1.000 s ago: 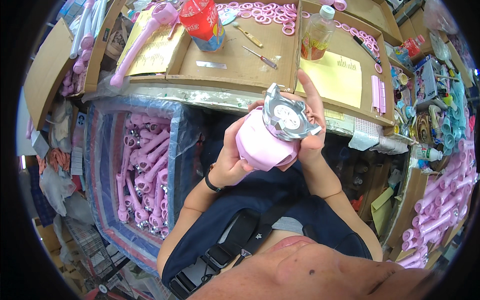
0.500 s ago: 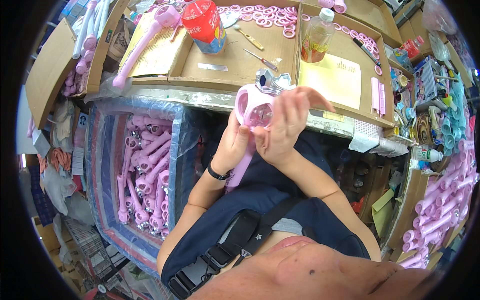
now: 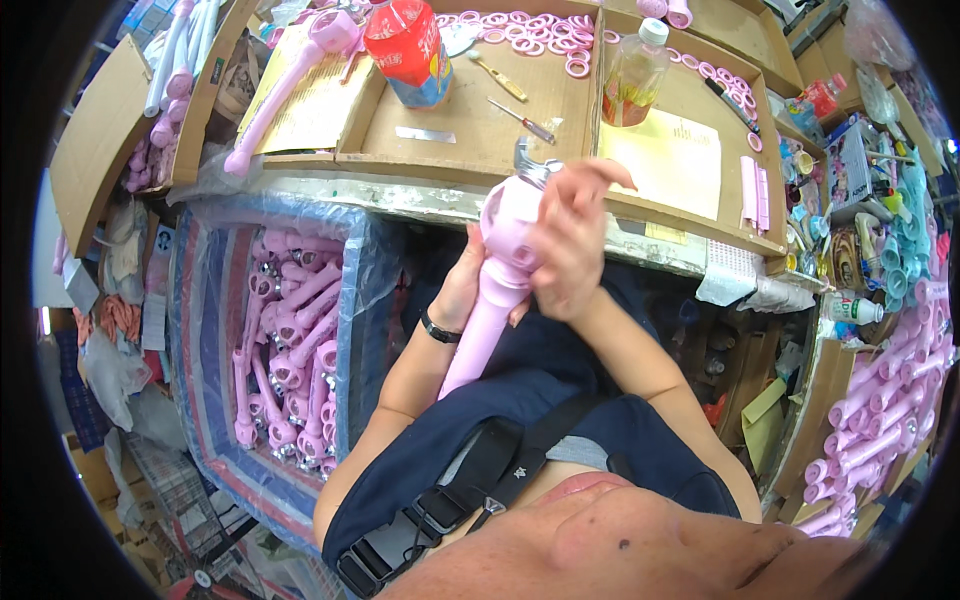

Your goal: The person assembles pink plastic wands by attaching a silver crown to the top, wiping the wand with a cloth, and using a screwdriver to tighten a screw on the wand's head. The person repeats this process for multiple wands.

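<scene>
A pink toy wand [image 3: 488, 310] slants up from my lap, its round, hollow-looking head [image 3: 512, 218] topped by a shiny silver ornament [image 3: 532, 165]. My left hand [image 3: 462, 285] is closed round the wand from the left, just under the head; the wand hides some of its fingers. On the other side, my right hand [image 3: 572, 245] presses against the head and neck with curled fingers, slightly blurred. The wand's lower end rests near my dark blue clothing.
At my left stands a plastic-lined bin [image 3: 355, 330] full of pink wands [image 3: 300, 330]. Cardboard trays [image 3: 470, 170] on the bench hold pink rings [image 3: 540, 35], a screwdriver [image 3: 520, 120], a red bottle [image 3: 408, 55] and a clear bottle [image 3: 636, 75]. More pink parts [image 3: 880, 420] lie at the right.
The wand has turned about its length, so the head's large opening no longer faces up, and more of the handle shows. My right hand's fingers have curled in; my left hand has shifted slightly down.
</scene>
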{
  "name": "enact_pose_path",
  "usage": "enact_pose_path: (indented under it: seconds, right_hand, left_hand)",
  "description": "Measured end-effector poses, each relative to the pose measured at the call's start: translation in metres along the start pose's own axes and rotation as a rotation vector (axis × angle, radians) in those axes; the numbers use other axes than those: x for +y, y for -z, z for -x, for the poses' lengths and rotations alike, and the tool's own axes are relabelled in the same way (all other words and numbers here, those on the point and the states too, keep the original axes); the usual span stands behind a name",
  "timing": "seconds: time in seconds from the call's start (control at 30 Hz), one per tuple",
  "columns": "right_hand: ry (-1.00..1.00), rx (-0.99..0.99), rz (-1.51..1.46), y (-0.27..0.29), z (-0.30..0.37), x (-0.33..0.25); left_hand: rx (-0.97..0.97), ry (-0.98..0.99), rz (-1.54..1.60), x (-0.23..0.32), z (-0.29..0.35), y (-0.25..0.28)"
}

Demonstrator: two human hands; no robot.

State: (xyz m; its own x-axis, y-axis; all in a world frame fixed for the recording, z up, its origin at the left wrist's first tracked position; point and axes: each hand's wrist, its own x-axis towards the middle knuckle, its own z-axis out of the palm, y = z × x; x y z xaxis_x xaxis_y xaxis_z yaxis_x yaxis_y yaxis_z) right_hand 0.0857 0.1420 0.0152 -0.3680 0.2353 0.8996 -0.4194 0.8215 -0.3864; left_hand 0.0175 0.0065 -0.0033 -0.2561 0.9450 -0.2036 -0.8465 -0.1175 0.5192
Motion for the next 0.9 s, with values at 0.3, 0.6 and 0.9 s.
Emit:
enact_pose_path:
  seconds: [0.3, 0.6, 0.9]
  right_hand:
    - [-0.461, -0.092, -0.227, 0.010, -0.001, 0.005]
    - [-0.470, 0.187, -0.431, -0.018, 0.026, -0.014]
    - [-0.926, 0.191, -0.871, 0.004, 0.002, -0.031]
  left_hand:
    - [-0.068, 0.026, -0.077, -0.003, 0.001, 0.004]
    - [-0.015, 0.027, -0.060, -0.003, 0.003, 0.003]
    - [-0.272, -0.004, 0.034, 0.005, 0.007, -0.005]
